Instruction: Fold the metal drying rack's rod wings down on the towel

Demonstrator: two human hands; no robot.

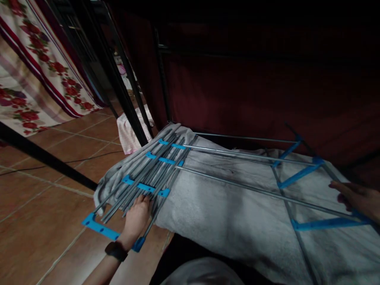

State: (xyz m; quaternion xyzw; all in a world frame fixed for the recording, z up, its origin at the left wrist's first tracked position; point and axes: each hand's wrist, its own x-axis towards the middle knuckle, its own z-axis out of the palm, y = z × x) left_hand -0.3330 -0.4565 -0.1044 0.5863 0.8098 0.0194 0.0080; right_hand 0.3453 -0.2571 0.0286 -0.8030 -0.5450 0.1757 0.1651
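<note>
Grey metal rods [127, 198] lie in a loose pile over blue plastic brackets at the left end of a grey blanket [208, 202]. My left hand [139, 215], with a dark band on the wrist, is closed at the near side of this pile; its fingertips are hidden among the rods. On the right, more blue brackets [299, 174] join rods into a frame. Long silver rods [237, 184] run from the pile to that frame. My right hand [356, 196] is beside the frame's right end, fingers bent, above a blue joint; whether it grips anything is unclear.
Black metal posts [115, 79] stand at the left of the blanket. Dark red cloth [252, 95] hangs behind it. A floral curtain [44, 71] hangs at the upper left, above a tiled floor [35, 206] with a dark cable. A pinkish-white cloth [128, 132] lies beyond the posts.
</note>
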